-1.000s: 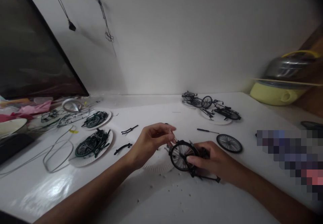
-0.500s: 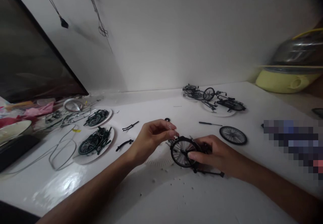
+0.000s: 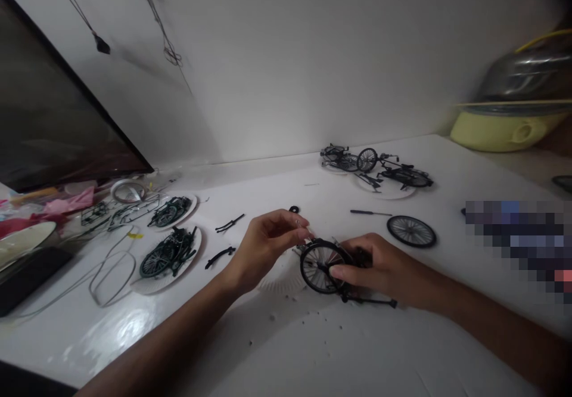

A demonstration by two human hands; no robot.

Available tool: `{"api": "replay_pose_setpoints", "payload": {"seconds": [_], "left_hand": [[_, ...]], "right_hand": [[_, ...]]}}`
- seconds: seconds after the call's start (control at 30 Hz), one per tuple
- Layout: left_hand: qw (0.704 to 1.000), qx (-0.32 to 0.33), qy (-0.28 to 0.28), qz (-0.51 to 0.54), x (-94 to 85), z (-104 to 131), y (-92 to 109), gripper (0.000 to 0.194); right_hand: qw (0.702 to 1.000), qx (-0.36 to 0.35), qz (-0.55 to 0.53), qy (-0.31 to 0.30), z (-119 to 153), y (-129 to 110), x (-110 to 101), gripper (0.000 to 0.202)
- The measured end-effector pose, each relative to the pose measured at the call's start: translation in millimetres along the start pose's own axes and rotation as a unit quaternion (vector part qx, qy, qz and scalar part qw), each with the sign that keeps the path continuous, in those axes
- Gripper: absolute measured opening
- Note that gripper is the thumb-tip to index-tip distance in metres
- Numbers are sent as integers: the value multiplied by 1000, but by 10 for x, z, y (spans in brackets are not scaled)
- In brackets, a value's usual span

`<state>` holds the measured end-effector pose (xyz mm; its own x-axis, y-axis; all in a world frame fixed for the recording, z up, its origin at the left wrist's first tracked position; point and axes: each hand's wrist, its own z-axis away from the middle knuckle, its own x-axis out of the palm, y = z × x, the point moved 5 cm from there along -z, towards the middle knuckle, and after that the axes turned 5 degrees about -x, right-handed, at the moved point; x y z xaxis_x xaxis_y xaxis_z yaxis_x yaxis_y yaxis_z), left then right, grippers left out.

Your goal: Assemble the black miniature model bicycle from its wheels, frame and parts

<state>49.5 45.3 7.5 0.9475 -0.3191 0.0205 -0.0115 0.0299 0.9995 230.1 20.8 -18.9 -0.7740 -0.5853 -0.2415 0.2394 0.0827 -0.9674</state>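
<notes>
My right hand [image 3: 379,269] grips a partly built black model bicycle [image 3: 307,275], its thumb over the spoked wheel near the hub. The wheel faces me, and a dark frame bar juts out to the lower right. My fingers hide much of the frame. At the wheel's upper left edge, my left hand [image 3: 263,245] is closed in a pinch on a small thin silvery piece [image 3: 298,224]. Its exact shape is too small to make out. Below the hands lies a white paper plate [image 3: 277,285], with several tiny dark parts [image 3: 310,313] scattered in front.
A screwdriver [image 3: 369,212] and a loose wheel [image 3: 411,231] lie to the right. Black curved parts [image 3: 221,257] sit left of my hands. Plates with green bicycle parts [image 3: 170,254] stand further left, beside a cable [image 3: 92,281]. More model bicycles [image 3: 402,175] are at the back right.
The view has shifted slightly. Both hands keep their holds, and the wheel stays almost in the same place between them.
</notes>
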Motion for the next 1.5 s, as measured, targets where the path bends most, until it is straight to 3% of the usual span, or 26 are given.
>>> {"api": "replay_pose_setpoints", "payload": {"seconds": [0.73,1.07,1.5], "left_hand": [[999,-12,-4,38,12,-7,-30,16],[1000,-10,-2,4,30,12,10,14],[999,13,-41,29,75,27,-16,16]], "right_hand": [[1000,-3,-26,-8,1,-28,-3,26],[1000,-1,-29,-6,7,-64,11,24],[999,-6,-26,-17,-12,-8,2,28]]}}
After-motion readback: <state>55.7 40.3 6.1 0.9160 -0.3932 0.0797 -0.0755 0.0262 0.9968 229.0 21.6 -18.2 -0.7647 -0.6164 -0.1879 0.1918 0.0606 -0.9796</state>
